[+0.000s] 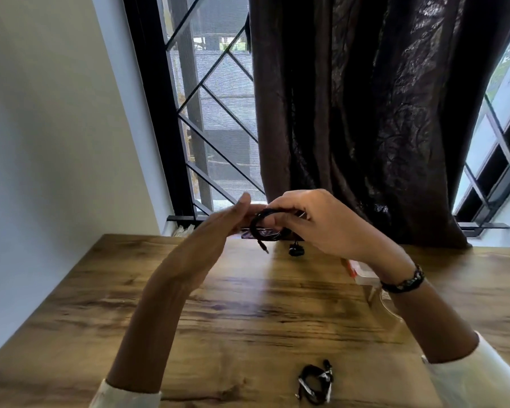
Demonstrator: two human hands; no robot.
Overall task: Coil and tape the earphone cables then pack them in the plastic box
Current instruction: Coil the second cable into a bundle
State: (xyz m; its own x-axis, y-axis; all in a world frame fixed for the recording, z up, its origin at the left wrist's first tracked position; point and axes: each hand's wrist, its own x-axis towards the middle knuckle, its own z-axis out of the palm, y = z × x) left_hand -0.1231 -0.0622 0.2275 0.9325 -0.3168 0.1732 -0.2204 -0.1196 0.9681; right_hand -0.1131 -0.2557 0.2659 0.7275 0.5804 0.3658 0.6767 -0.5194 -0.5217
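A black earphone cable [258,225] is wound into a loop and held above the wooden table [248,304]. My right hand [327,222] grips the top of the loop; an earbud [295,249] and the plug end dangle below it. My left hand [218,228] is beside the loop with its fingers stretched out flat, touching the coil's left side. A second coiled black earphone cable [314,384], bound with light tape, lies on the table near the front edge. A clear plastic box [377,290] sits under my right wrist, mostly hidden.
A dark brown curtain [365,113] hangs behind the table at the right. A barred window [212,113] is behind the left part. A white wall [56,128] borders the table's left side.
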